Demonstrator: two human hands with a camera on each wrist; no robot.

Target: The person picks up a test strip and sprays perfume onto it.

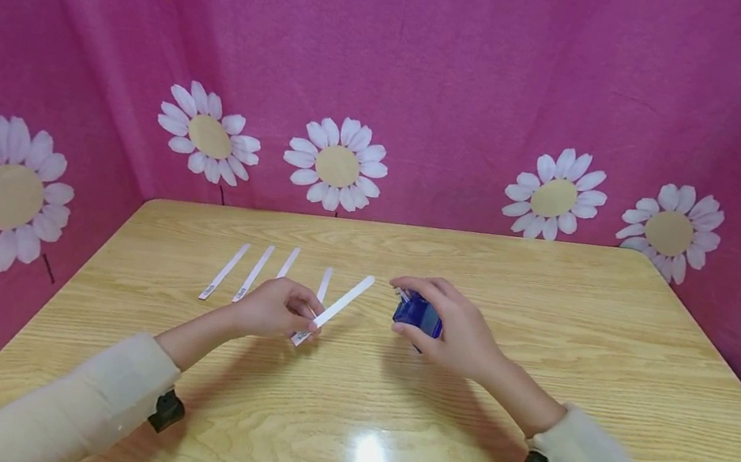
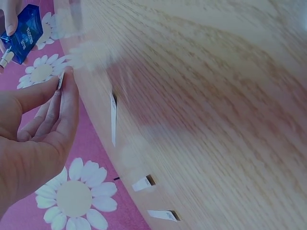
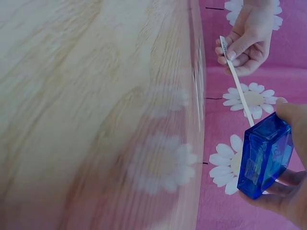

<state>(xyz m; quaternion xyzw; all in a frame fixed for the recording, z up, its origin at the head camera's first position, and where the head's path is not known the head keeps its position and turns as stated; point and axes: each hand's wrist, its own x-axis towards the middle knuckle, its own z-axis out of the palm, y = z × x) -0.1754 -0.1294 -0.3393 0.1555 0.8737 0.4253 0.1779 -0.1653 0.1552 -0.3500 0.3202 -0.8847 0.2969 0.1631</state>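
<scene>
My left hand (image 1: 276, 309) pinches a white paper perfume test strip (image 1: 347, 299) near its printed end, between thumb and fingers. The strip's rounded end points up and right, towards the bottle. My right hand (image 1: 463, 334) grips a blue glass perfume bottle (image 1: 417, 316), thumb on one side and fingers round the other. Its spray nozzle (image 2: 7, 58) is uncapped and on the side facing the strip. In the right wrist view the bottle (image 3: 264, 155) partly covers the strip (image 3: 238, 86). Bottle and strip look apart in the head view.
Several more white strips lie on the wooden table, such as the leftmost strip (image 1: 225, 271) and one strip (image 1: 324, 283) just behind my left hand. A pink curtain (image 1: 437, 73) with white flowers hangs behind the table's far edge.
</scene>
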